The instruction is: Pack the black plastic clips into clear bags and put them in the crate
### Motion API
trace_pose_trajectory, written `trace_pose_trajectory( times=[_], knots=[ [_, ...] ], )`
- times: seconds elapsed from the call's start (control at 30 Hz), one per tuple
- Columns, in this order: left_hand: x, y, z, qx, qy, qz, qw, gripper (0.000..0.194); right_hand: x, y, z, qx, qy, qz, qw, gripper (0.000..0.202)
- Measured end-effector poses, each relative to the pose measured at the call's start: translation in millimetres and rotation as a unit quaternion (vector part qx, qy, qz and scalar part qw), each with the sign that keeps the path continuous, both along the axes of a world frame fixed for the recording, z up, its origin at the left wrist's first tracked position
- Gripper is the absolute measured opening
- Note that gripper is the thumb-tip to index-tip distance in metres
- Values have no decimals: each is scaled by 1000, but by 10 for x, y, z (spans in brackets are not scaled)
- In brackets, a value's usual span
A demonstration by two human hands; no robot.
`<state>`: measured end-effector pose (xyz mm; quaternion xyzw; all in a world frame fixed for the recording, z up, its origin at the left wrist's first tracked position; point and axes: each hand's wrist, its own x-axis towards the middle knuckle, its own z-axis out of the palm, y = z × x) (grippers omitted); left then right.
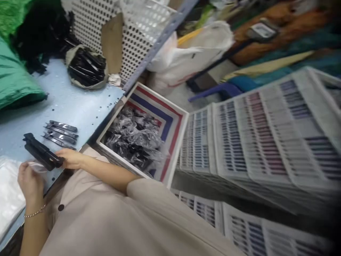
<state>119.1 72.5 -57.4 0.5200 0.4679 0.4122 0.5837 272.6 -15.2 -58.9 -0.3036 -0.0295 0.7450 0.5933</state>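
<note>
My right hand is closed around one end of a small bundle of long black plastic pieces, held over the near edge of the blue tabletop. Just left of it, my left hand has its fingers pinched on a clear plastic bag, close to the bundle's lower side. Several similar flat black pieces lie side by side on the table beyond my hands. The view is somewhat blurred, so the exact shape of the pieces is hard to make out.
A white crate with a striped lining holds black items in clear bags. Stacked crates stand to the right. On the table are an open sack of black pieces, a green bag and white plastic bags.
</note>
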Motion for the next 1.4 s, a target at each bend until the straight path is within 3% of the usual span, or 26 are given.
trace_pose_trajectory(
  times=[0.1,0.2,0.4,0.57,0.77,0.87,1.03,1.17,1.3,1.4],
  knots=[
    [72,58,62,-141,-109,0,984,26,3,28,-37,14,19,-5,1000,16],
    [120,32,144,-195,-105,-49,974,34,8,70,-67,18,25,3,1000,17],
    [53,43,213,-128,-34,2,991,28,57,107,-64,25,17,-1,1000,15],
    [48,25,242,-59,7,-2,998,26,-28,161,-98,55,-4,21,998,26],
    [-9,33,334,-117,-16,-15,993,12,47,150,-56,54,-19,3,998,35],
    [-26,16,364,-113,31,12,993,24,115,106,19,55,-27,-14,998,36],
    [110,-38,306,19,7,64,998,43,63,163,117,76,-115,-2,990,26],
    [113,-38,275,21,-13,26,999,46,136,147,194,76,-113,-32,990,24],
    [-10,-47,303,43,-35,11,998,25,343,19,279,40,-83,-61,994,27],
    [-64,-40,346,135,63,-104,983,6,444,-32,349,23,-68,-74,995,31]
  ],
)
